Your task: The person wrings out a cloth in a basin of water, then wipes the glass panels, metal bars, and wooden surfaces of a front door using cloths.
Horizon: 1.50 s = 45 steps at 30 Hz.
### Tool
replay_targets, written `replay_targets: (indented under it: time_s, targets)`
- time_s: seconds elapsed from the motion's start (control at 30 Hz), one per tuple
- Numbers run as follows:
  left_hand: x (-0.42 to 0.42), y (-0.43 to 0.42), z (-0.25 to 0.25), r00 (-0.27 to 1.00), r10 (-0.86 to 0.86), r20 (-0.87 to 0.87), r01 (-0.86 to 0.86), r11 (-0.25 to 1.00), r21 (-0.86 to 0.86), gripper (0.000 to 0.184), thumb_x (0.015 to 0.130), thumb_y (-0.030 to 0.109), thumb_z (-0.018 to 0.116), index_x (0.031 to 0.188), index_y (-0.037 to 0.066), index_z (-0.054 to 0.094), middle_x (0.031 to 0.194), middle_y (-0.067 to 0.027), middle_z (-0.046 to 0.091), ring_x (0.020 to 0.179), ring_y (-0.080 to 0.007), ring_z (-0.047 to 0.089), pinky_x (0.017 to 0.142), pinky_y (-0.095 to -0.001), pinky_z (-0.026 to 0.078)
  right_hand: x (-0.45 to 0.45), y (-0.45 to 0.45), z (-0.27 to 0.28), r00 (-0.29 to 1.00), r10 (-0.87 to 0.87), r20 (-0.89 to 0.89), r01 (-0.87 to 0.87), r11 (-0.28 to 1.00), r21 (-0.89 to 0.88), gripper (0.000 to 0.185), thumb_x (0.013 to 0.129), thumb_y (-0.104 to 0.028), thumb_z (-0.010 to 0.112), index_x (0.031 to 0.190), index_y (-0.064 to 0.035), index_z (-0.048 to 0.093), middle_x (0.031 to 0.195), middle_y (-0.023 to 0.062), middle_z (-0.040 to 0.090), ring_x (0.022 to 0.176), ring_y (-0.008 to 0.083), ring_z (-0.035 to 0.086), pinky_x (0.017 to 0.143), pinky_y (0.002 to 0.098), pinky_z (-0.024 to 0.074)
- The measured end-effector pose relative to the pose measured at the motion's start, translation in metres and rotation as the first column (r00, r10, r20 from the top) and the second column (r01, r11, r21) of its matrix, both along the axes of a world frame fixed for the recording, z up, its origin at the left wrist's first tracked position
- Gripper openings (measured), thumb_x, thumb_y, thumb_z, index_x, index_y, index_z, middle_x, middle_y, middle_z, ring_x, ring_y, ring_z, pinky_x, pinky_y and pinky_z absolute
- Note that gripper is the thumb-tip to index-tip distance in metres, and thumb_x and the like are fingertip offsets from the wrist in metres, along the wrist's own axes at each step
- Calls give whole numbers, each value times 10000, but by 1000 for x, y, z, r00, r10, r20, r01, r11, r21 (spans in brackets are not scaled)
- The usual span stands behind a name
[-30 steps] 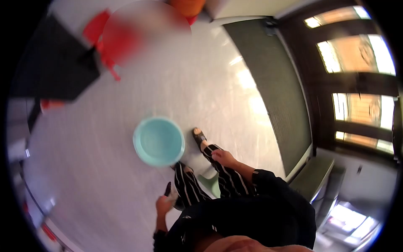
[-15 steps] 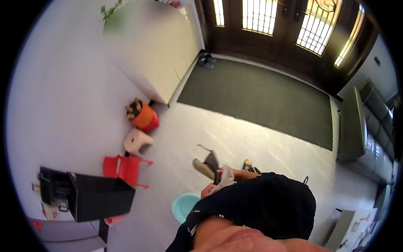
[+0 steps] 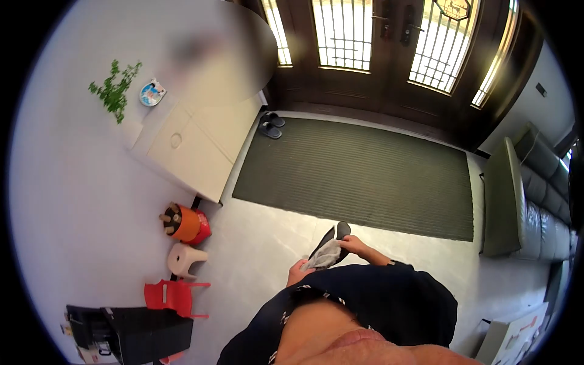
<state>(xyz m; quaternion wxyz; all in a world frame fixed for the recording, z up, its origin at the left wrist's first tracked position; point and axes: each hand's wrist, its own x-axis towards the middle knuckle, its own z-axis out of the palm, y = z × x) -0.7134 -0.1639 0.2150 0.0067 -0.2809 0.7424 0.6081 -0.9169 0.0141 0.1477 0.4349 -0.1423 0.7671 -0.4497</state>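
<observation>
A crumpled light-grey cloth [image 3: 323,256] stretches between my two hands, low in front of my body. My left hand [image 3: 298,272] is closed at its lower left end. My right hand [image 3: 356,244] has its fingers closed at its upper right end, beside a dark shoe [image 3: 344,230]. A second dark, narrow shape lies just left of that shoe, partly behind the cloth; I cannot tell whether it belongs to the same shoe. My fingertips are small and partly hidden.
A ribbed green-grey mat [image 3: 359,176] lies ahead, before dark double doors [image 3: 389,91]. Dark slippers [image 3: 271,125] sit at its left corner, near a cream cabinet [image 3: 201,149]. Leftward stand an orange bucket [image 3: 187,224], a pink stool [image 3: 180,260] and a red chair [image 3: 167,295]. A green sofa [image 3: 517,207] is right.
My view has shifted toward the doors, and the turquoise basin has left it. The shoe's pale sole and loose strap no longer show. The cloth is still between my hands.
</observation>
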Motion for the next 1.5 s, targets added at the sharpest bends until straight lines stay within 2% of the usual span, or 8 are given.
replay_targets:
  time_s: [0.17, 0.23, 0.43, 0.6, 0.77, 1.0, 1.2, 1.5]
  targets:
    - [-121, -33, -5, 998, -55, -6, 55, 997, 57, 272, 710, 152, 746, 918, 21, 629, 756, -53, 647, 727, -100, 583, 686, -279, 485, -87, 12, -8, 894, -165, -416, 202, 978, 45, 555, 698, -548, 656, 736, 4, 614, 783, 184, 578, 748, 334, 559, 659, 394, 444]
    - [-190, -56, 11, 992, -127, -4, 127, 991, -49, 259, 712, 148, 736, 909, 19, 627, 757, -49, 650, 721, -96, 581, 678, -283, 485, -130, 19, -5, 845, -305, -440, 367, 928, 63, 430, 729, -425, 677, 705, -1, 611, 662, 104, 575, 644, 201, 561, 591, 359, 436]
    - [-380, -135, 51, 946, -319, -60, 319, 948, -12, 227, 716, 144, 701, 900, 33, 628, 764, -41, 651, 704, -90, 574, 646, -274, 478, -238, 28, 35, 395, -895, 208, 889, 316, -331, 271, 822, -237, 621, 914, 17, 605, 846, 73, 620, 764, 166, 586, 681, 317, 470]
    - [-530, -157, 46, 882, -466, -63, 461, 884, -79, 212, 741, 154, 681, 909, 38, 624, 766, -46, 656, 689, -85, 575, 630, -276, 481, -305, 43, 54, -19, -763, 646, 898, -298, -324, 337, 865, -272, 581, 1050, 10, 570, 1044, 145, 607, 941, 264, 606, 831, 405, 490]
    - [-629, -126, 24, 843, -518, -143, 532, 842, 88, 220, 773, 189, 693, 925, 53, 611, 763, -13, 632, 692, -90, 558, 616, -271, 473, -359, 63, 49, -167, -522, 836, 894, -439, -96, 322, 851, -293, 513, 994, -13, 582, 1045, 160, 617, 993, 317, 579, 899, 475, 441]
    - [-768, -64, 12, 921, -383, -77, 389, 917, 91, 294, 759, 202, 698, 945, -5, 603, 853, -68, 645, 772, -120, 585, 702, -287, 485, -582, 124, -3, -13, -577, 817, 885, -387, -260, 129, 751, -123, 525, 843, -56, 587, 873, 102, 638, 837, 276, 605, 820, 426, 478]
    - [-924, -25, 49, 970, -203, -131, 219, 968, 121, 305, 783, 155, 653, 1029, -7, 578, 919, -66, 626, 805, -124, 578, 720, -273, 472, -839, 195, 68, 167, -648, 743, 792, -361, -493, 120, 794, -68, 523, 896, -55, 586, 940, 51, 624, 922, 205, 585, 872, 381, 462]
    - [-1042, -6, 7, 995, -87, -52, 88, 996, 32, 274, 760, 160, 646, 956, -25, 594, 854, -86, 628, 782, -133, 576, 714, -280, 474, -1141, 217, 327, 602, -795, 80, 153, 17, -988, 391, 832, -76, 506, 1210, 14, 466, 1109, 110, 574, 1004, 205, 561, 918, 342, 436]
